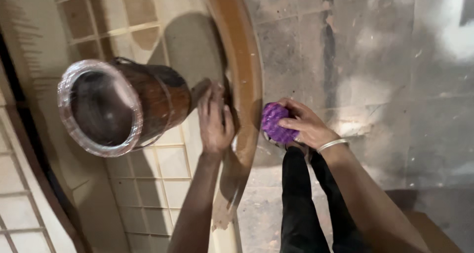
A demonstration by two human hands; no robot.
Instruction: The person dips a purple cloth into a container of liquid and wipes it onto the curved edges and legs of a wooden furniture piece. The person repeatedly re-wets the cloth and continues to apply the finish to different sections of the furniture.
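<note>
My left hand (215, 120) lies flat, fingers together, on a glass tabletop (187, 45) next to its curved wooden rim (245, 70). A dark brown glass jar (123, 107) with a clear wide mouth stands on the glass just left of that hand, its base close to my fingertips. My right hand (305, 124), with a silver bangle on the wrist, grips a purple mesh scrubber (274, 123) pressed against the outer side of the wooden rim.
Through the glass I see a pale lattice of square panels (163, 184). On the right lies a grey concrete floor (385, 75). My legs in black trousers (301, 203) stand below the scrubber. A brown surface (434, 233) shows at the bottom right corner.
</note>
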